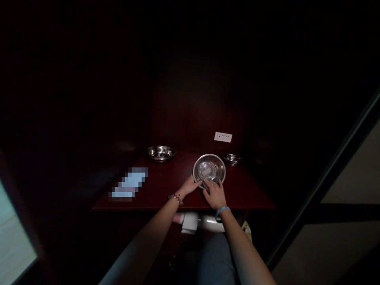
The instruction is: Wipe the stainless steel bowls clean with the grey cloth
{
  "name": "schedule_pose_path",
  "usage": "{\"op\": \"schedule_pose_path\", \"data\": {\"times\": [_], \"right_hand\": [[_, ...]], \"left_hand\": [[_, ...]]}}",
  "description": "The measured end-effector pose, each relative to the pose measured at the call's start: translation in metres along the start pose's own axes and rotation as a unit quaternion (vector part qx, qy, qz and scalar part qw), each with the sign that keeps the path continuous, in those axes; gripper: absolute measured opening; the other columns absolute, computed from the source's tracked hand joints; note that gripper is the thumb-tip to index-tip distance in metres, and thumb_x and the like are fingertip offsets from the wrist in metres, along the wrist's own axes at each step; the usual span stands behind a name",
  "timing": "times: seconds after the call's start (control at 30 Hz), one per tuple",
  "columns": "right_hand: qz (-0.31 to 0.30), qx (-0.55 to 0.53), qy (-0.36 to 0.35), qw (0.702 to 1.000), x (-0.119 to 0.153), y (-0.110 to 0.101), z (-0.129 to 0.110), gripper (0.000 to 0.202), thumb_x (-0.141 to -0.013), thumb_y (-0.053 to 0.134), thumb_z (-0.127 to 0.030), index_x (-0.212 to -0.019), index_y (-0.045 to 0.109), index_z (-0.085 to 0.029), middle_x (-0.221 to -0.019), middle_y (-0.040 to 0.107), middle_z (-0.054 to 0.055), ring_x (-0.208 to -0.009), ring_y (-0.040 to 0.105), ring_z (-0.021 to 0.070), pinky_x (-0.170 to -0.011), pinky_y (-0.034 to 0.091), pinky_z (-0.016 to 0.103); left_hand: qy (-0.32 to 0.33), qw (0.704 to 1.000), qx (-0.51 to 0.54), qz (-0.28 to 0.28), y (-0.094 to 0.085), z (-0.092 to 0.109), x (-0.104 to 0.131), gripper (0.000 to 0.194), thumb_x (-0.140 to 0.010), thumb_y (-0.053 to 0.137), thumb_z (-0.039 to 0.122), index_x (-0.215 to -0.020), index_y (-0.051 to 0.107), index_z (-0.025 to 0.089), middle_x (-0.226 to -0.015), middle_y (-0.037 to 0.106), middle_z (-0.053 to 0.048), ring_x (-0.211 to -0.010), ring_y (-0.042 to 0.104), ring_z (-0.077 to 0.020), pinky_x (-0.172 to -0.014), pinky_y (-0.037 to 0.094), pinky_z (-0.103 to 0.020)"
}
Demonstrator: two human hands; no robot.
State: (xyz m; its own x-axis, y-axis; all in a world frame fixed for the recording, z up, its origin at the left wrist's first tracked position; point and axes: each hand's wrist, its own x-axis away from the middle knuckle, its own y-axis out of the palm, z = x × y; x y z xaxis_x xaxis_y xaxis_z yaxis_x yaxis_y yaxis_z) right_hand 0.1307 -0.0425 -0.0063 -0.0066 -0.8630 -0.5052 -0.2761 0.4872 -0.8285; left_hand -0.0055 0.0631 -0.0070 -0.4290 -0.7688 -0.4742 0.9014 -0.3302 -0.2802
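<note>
While the room sits almost black, the dark red table (pixel 166 190) catches the only light. On it, toward two o'clock of its middle, a steel bowl (pixel 209 168) stands tilted up on its near edge, hollow facing us. The left hand (pixel 190 185) comes in at the bowl's seven o'clock, fingers closed on its lower rim; the right hand (pixel 215 194) presses at six o'clock, fingers spread against the rim. Another steel bowl (pixel 160 152) rests at eleven o'clock, a smaller one (pixel 232 158) at one o'clock, a white card (pixel 223 137) beyond.
</note>
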Motion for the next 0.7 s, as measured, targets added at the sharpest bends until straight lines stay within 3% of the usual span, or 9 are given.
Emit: {"op": "schedule_pose_path", "data": {"times": [0.33, 0.5, 0.7], "right_hand": [[0.006, -0.001, 0.019, 1.0, 0.002, -0.008, -0.009, 0.042, -0.089, 0.047, -0.032, -0.129, 0.058, -0.028, -0.131, 0.062, 0.002, -0.126, 0.052, 0.0194, -0.118, -0.005, 0.047], [0.028, 0.011, 0.045, 0.999, 0.002, -0.006, -0.008, 0.04, -0.088, 0.045, -0.026, -0.124, 0.062, -0.027, -0.128, 0.064, 0.002, -0.125, 0.053, 0.0188, -0.118, -0.007, 0.046], [0.048, 0.017, 0.059, 0.997, 0.002, -0.001, -0.005, 0.041, -0.087, 0.045, -0.025, -0.124, 0.062, -0.026, -0.126, 0.065, 0.002, -0.127, 0.051, 0.0197, -0.118, -0.006, 0.047]], "left_hand": [[-0.012, 1.0, -0.009, 0.003, 0.0, 0.006, 0.003, 0.048, -0.073, 0.064, 0.02, -0.121, 0.057, 0.014, -0.128, 0.062, -0.013, -0.118, 0.058, -0.0271, -0.107, 0.041, -0.042], [0.006, 1.0, -0.022, -0.006, -0.001, 0.01, 0.004, 0.047, -0.075, 0.061, 0.019, -0.121, 0.057, 0.011, -0.128, 0.062, -0.015, -0.118, 0.058, -0.0264, -0.108, 0.04, -0.041], [0.013, 1.0, -0.02, 0.004, -0.002, 0.004, 0.003, 0.054, -0.075, 0.064, 0.019, -0.127, 0.051, 0.016, -0.131, 0.06, -0.012, -0.122, 0.054, -0.0255, -0.109, 0.038, -0.042]]}}
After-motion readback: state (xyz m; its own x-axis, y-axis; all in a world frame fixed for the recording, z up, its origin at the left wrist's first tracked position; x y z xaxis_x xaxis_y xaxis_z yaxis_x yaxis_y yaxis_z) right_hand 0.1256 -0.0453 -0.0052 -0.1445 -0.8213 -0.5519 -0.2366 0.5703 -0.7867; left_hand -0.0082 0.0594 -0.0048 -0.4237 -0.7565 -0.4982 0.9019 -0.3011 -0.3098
